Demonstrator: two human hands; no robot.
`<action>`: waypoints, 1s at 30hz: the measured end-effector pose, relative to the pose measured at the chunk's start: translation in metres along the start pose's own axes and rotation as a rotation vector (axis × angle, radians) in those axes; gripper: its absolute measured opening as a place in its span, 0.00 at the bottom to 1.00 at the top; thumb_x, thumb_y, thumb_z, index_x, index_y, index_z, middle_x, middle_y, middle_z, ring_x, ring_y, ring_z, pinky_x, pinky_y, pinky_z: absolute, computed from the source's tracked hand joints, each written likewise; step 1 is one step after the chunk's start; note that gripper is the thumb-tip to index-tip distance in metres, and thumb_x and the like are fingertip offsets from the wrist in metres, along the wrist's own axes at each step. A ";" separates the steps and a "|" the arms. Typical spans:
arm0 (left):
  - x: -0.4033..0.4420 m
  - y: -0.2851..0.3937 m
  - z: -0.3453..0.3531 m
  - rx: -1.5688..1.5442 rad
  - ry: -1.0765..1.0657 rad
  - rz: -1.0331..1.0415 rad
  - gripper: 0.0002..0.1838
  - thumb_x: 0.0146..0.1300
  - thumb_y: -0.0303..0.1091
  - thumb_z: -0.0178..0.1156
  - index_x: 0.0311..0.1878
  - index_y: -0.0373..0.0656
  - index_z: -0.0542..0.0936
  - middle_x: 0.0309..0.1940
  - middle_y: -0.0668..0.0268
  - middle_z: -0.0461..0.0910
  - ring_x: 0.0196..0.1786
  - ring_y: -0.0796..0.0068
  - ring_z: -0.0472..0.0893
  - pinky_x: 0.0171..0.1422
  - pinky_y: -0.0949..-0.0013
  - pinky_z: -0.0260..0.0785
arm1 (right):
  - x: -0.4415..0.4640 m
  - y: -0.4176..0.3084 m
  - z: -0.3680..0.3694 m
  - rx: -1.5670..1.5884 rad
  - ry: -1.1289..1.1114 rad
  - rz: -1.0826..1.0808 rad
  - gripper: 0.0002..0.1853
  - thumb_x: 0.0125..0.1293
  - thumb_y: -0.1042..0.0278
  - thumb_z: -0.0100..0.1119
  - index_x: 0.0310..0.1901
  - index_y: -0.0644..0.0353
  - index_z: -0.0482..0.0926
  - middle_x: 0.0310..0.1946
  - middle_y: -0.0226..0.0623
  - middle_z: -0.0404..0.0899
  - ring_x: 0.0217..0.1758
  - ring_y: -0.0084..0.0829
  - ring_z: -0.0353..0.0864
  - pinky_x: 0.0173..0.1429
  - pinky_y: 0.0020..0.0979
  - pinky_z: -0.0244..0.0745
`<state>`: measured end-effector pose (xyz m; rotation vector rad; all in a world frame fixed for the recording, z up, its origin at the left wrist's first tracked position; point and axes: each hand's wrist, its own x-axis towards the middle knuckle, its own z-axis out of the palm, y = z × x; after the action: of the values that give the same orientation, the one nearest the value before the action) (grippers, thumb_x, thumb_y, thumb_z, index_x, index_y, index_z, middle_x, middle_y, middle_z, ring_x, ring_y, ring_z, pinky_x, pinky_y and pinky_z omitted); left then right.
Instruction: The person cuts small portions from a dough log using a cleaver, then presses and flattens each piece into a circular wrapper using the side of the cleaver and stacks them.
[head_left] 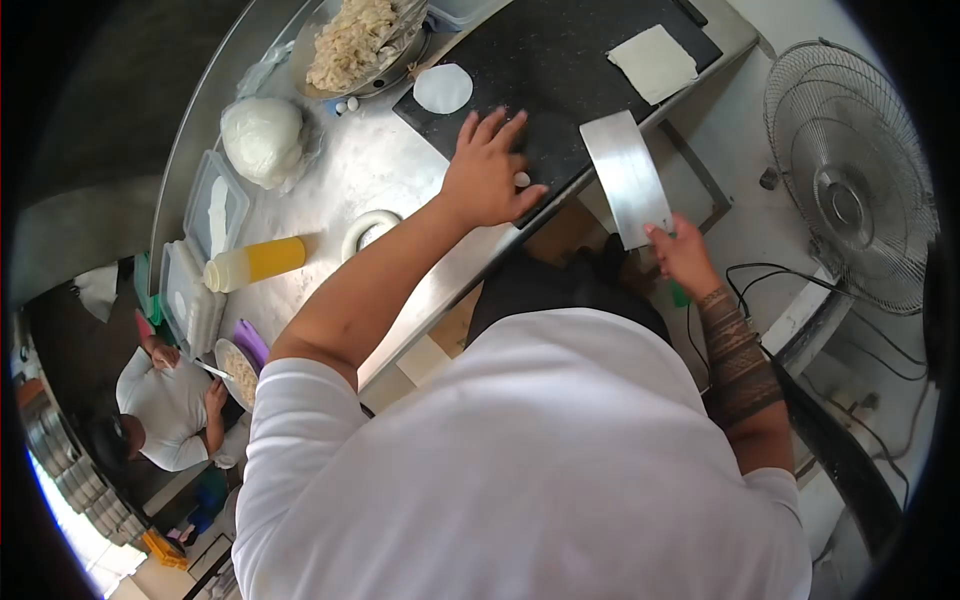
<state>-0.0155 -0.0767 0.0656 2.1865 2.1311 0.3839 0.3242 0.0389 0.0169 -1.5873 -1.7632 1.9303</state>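
My left hand rests with spread fingers on the black board. A small white piece of dough shows beside its thumb. In my right hand is a wide metal cleaver, gripped at its near end and held just off the board's front edge. A flat round dough wrapper lies at the board's left end, beyond my left fingertips. Toward the right end lies a folded white cloth.
On the metal table are a bowl of chunky filling, a bagged dough ball, a bottle of yellow oil, a dough ring and plastic containers. A fan stands right. A co-worker holds a bowl at left.
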 end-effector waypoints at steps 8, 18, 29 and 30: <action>0.040 0.025 0.068 -0.050 -0.088 0.059 0.55 0.67 0.82 0.48 0.89 0.58 0.55 0.88 0.41 0.45 0.89 0.35 0.45 0.90 0.35 0.35 | 0.051 -0.169 -0.059 0.155 0.143 -0.380 0.21 0.79 0.46 0.63 0.48 0.59 0.78 0.25 0.27 0.73 0.19 0.19 0.71 0.23 0.27 0.69; 0.048 0.024 0.062 -0.413 0.090 0.067 0.51 0.72 0.69 0.56 0.89 0.51 0.54 0.87 0.42 0.49 0.89 0.37 0.50 0.90 0.42 0.42 | 0.106 -0.049 -0.058 -0.024 0.058 0.006 0.25 0.72 0.47 0.72 0.55 0.62 0.81 0.34 0.31 0.80 0.31 0.23 0.80 0.33 0.33 0.77; 0.042 -0.042 0.051 0.039 -0.133 0.220 0.48 0.72 0.67 0.58 0.87 0.53 0.58 0.87 0.45 0.51 0.88 0.35 0.50 0.87 0.30 0.41 | 0.061 -0.081 0.042 -0.449 -0.449 -0.277 0.35 0.57 0.57 0.84 0.61 0.69 0.80 0.53 0.49 0.89 0.58 0.42 0.88 0.65 0.40 0.80; 0.040 -0.037 0.049 0.011 -0.146 0.202 0.48 0.71 0.68 0.58 0.87 0.54 0.58 0.87 0.45 0.51 0.88 0.35 0.50 0.87 0.30 0.41 | 0.062 -0.080 0.045 -0.452 -0.464 -0.265 0.35 0.57 0.57 0.84 0.61 0.69 0.80 0.53 0.50 0.89 0.58 0.42 0.88 0.65 0.40 0.80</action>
<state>-0.0407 -0.0294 0.0153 2.3634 1.8504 0.2154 0.2205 0.0753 0.0313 -0.9510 -2.5893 1.9744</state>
